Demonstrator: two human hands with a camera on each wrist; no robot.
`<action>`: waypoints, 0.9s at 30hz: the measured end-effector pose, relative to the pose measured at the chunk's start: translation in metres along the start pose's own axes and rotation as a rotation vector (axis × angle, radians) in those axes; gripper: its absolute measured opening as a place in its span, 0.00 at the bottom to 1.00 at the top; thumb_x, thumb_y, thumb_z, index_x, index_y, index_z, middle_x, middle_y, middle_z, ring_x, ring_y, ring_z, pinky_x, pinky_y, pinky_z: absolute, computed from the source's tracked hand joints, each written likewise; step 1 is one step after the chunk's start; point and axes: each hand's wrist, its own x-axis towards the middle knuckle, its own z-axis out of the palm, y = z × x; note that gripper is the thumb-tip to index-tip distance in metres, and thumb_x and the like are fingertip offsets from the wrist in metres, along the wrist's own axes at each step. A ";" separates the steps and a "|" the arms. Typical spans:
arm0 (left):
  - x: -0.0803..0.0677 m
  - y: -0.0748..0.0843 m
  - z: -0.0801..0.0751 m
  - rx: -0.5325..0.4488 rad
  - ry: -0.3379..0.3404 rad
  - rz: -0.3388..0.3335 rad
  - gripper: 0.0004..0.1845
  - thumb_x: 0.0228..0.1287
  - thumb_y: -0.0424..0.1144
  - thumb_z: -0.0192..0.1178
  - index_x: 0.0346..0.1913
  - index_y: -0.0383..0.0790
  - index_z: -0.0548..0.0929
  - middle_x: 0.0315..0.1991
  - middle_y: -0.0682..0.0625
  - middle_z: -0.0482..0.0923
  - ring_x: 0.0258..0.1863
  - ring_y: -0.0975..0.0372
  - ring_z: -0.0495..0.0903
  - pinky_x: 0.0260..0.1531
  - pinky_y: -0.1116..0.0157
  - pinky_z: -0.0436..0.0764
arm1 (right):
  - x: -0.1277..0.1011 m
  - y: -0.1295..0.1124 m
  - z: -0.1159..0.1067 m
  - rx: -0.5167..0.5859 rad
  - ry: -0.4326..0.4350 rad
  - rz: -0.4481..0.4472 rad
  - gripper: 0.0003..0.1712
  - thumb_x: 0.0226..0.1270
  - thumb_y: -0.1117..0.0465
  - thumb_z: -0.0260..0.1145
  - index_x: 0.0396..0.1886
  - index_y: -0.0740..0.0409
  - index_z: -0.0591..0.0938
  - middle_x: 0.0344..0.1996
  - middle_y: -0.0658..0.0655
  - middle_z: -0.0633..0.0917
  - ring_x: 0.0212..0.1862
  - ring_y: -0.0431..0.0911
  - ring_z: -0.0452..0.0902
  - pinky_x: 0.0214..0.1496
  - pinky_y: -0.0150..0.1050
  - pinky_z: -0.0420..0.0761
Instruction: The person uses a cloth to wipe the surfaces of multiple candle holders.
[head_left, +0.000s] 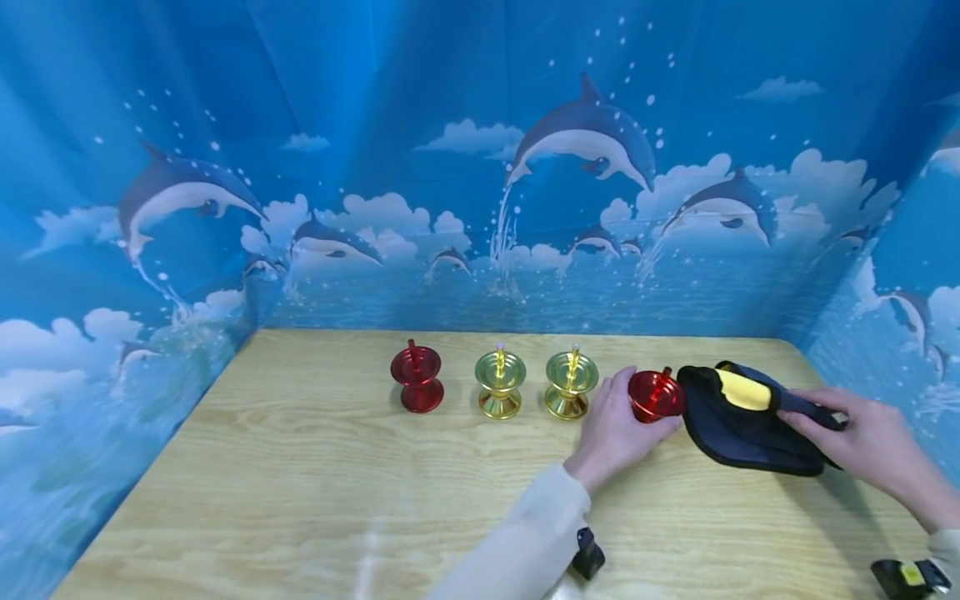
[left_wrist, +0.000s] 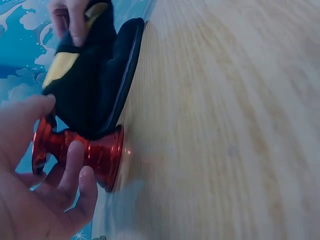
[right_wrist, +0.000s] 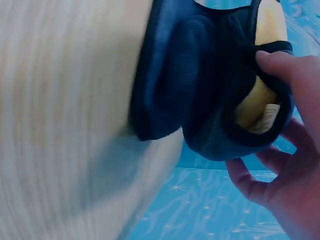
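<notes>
A person's left hand (head_left: 617, 427) held a red pedestal cup (head_left: 652, 404), thumb at its rim and fingers curled about its narrow body, a grip that seemed chosen to keep the cup steady and upright. Whether its foot bore on the wooden tabletop (head_left: 300, 483) could not be told for certain.

Off to the right, the right hand (head_left: 862, 437) pinched a dark fabric piece (head_left: 738, 450) with a yellow patch (head_left: 744, 390), thumb on one side and fingers on the other; what the piece was could not be made out for sure. Held by one end, it stretched toward the left hand, its near edge at the cup's side, and the cup was probably gripped so that the cloth would not knock it over.

Left of the left hand stood a nearer gold cup (head_left: 567, 400), then a farther gold cup (head_left: 500, 402) and, farthest, a second red cup (head_left: 420, 387), all upright and apart, a spacing that likely left fingers room around each. Beyond both hands hung a dolphin-print backdrop (head_left: 585, 142), which appeared to screen off the workspace.
</notes>
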 end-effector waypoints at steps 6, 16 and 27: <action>-0.003 -0.003 0.002 -0.040 -0.020 -0.022 0.44 0.50 0.63 0.75 0.70 0.60 0.70 0.59 0.59 0.76 0.56 0.66 0.76 0.51 0.62 0.83 | -0.002 -0.013 -0.011 0.074 -0.042 0.243 0.31 0.70 0.48 0.69 0.53 0.74 0.79 0.46 0.81 0.81 0.22 0.51 0.76 0.19 0.37 0.69; 0.002 -0.008 -0.002 -0.220 -0.107 -0.010 0.43 0.51 0.57 0.78 0.69 0.60 0.69 0.59 0.60 0.80 0.54 0.69 0.80 0.51 0.68 0.82 | 0.001 -0.040 -0.002 0.280 -0.065 0.171 0.13 0.71 0.48 0.69 0.40 0.51 0.79 0.66 0.43 0.78 0.62 0.44 0.75 0.50 0.39 0.76; 0.003 -0.012 -0.003 -0.204 -0.177 0.036 0.46 0.46 0.55 0.82 0.70 0.58 0.72 0.59 0.61 0.81 0.54 0.72 0.80 0.54 0.71 0.80 | 0.006 -0.057 -0.002 0.279 -0.081 0.075 0.04 0.68 0.49 0.71 0.41 0.38 0.86 0.57 0.40 0.84 0.51 0.16 0.64 0.44 0.26 0.69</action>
